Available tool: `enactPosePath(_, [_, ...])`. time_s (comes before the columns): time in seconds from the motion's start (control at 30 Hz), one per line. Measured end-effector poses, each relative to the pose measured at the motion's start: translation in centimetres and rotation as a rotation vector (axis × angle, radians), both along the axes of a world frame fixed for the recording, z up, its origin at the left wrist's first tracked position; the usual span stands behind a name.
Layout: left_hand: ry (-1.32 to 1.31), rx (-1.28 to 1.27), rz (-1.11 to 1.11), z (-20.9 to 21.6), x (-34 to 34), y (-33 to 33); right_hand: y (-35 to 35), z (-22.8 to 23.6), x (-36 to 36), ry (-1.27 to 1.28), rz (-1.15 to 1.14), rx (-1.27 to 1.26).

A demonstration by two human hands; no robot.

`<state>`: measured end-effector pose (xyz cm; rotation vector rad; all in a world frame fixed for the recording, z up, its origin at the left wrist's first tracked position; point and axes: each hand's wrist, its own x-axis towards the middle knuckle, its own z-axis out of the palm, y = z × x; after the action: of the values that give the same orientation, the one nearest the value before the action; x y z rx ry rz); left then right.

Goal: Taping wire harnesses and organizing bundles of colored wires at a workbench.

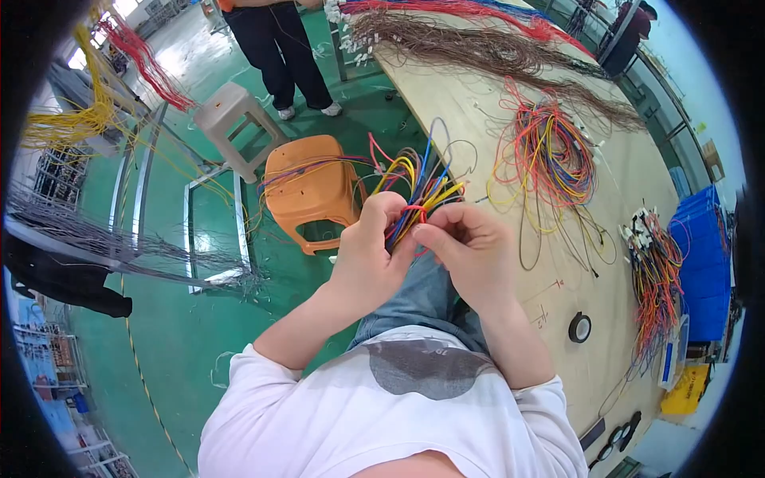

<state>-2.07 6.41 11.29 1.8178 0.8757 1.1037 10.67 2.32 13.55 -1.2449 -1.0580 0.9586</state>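
Observation:
Both my hands meet in front of my body around a bundle of coloured wires (413,177), with yellow, blue, red and black strands fanning out above the fingers. My left hand (373,243) is wrapped round the bundle from the left. A red wire crosses over the bundle between the hands, and my right hand (470,243) pinches at it with thumb and forefinger. The exact spot of that pinch is partly hidden by the fingers. Some strands trail left over the orange stool (307,171).
On the wooden table (550,279) to my right lie a coiled wire bundle (554,155), brown wires (478,49), a connector-ended bundle (655,271) and a black tape roll (580,327). A blue bin (705,263) stands beyond. A grey stool (235,119) and a person (283,56) are ahead.

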Motion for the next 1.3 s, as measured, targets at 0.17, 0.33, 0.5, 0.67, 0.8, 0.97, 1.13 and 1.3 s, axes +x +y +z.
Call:
enactPosePath(0.17, [0.033, 0.330, -0.022, -0.5, 0.2, -0.4, 0.3, 0.2, 0.1, 0.123, -0.055, -0.025])
enactPosePath(0.33, [-0.046, 0.202, -0.118, -1.6, 0.6, 0.0, 0.6, -0.8, 0.8, 0.423, 0.003, 0.022])
enactPosePath(0.5, [0.133, 0.438, -0.255, -0.3, 0.4, 1.5, 0.6, -1.1, 1.6, 0.084, 0.029, 0.011])
enactPosePath(0.67, [0.275, 0.386, -0.331, 0.5, 0.7, 2.5, 0.8, -2.0, 1.6, 0.179, -0.006, 0.035])
enactPosePath(0.8, [0.197, 0.300, -0.340, 0.5, 0.4, 2.7, 0.3, -2.5, 1.2, -0.198, -0.131, 0.130])
enactPosePath(0.97, [0.118, 0.140, -0.365, 1.0, -0.6, 2.8, 0.2, 0.1, 2.6, -0.701, -0.001, 0.342])
enactPosePath(1.13, [0.029, 0.228, -0.240, 2.3, -0.9, 2.5, 0.6, 3.2, 3.1, -0.949, 0.054, 0.330])
enactPosePath(1.3, [0.011, 0.187, -0.162, 1.9, -1.4, 1.7, 1.0, 6.2, 2.8, -0.688, 0.213, -0.044])
